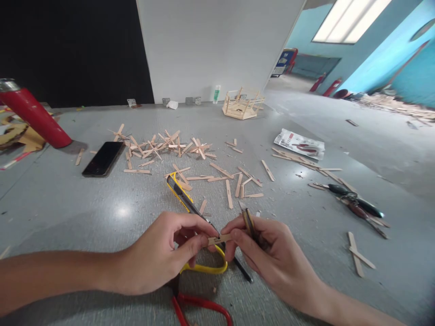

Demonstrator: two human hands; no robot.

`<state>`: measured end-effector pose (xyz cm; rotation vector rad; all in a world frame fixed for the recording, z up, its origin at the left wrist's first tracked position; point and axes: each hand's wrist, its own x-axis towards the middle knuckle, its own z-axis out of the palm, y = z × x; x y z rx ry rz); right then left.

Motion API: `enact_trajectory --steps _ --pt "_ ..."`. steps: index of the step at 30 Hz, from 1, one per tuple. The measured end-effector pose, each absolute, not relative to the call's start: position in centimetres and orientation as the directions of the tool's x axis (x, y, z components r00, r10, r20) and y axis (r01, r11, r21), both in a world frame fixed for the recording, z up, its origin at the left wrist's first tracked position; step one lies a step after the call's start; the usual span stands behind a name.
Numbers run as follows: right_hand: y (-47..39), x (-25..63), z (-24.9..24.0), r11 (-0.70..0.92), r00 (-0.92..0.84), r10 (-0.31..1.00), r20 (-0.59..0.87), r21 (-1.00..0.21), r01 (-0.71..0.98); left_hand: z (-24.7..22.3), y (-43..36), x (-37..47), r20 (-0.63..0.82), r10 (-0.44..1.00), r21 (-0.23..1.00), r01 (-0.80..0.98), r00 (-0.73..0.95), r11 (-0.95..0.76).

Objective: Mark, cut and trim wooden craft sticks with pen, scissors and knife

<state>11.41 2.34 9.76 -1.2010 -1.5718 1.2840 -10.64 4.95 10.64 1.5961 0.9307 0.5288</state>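
Note:
Between both hands is a short wooden craft stick [217, 240] with a small notch cut in its middle. My left hand [170, 253] pinches its left end between thumb and fingers. The other end is gripped by my right hand [265, 249], which also has a small knife [249, 222] with a dark, yellow-edged handle tucked among its fingers, blade tip pointing up. Beneath the hands lies a yellow and black utility knife [181, 194], partly hidden. Below it are a yellow loop handle [207, 269] and a red loop handle [204, 301], apparently of one cutting tool.
Loose craft sticks [170, 145] lie scattered beyond the hands. At left are a phone [103, 158] and a red bottle [36, 117]. A stick-built frame [242, 108] and glue tube [216, 94] stand at the back. To the right lie a packet [299, 144] and pliers-like tools [355, 201].

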Motion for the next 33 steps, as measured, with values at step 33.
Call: enact_trajectory --steps 33 --pt "3.7 11.4 6.0 0.197 -0.282 0.959 0.024 -0.773 0.603 5.9 10.6 -10.7 -0.14 0.825 0.83 0.519 0.548 -0.204"
